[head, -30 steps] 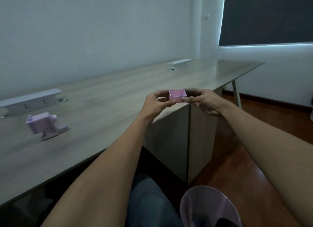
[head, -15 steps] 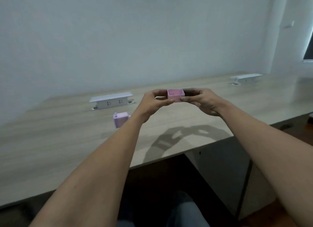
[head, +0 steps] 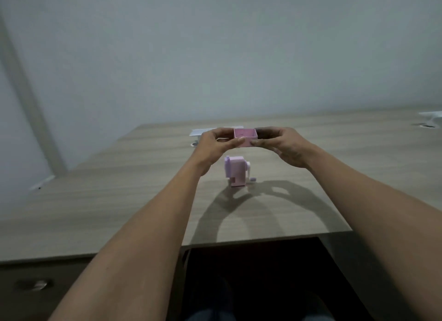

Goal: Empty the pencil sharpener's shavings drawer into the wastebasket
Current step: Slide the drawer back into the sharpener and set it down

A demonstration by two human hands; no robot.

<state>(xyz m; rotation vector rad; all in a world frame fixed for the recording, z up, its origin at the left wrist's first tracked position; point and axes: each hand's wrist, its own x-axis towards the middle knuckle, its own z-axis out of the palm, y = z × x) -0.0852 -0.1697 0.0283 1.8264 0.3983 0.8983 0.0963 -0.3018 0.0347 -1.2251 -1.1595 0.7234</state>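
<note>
A small pink shavings drawer (head: 245, 136) is held upright in the air, open side up, between both hands. My left hand (head: 216, 145) pinches its left end and my right hand (head: 283, 143) pinches its right end. Below the drawer, on the wooden desk (head: 119, 201), stands the pink and lilac pencil sharpener (head: 236, 171) with its crank on the right side. The wastebasket is out of view.
A white power socket box (head: 203, 132) lies on the desk behind my hands, and part of another (head: 431, 116) shows at the right edge. A grey wall runs behind the desk. Below the front edge is a dark knee space, with a drawer front (head: 35, 284) at the left.
My view has swung left, from the floor and wastebasket to the desk. Both hands kept hold of the drawer. The sharpener, earlier to the left, now stands directly below the drawer.
</note>
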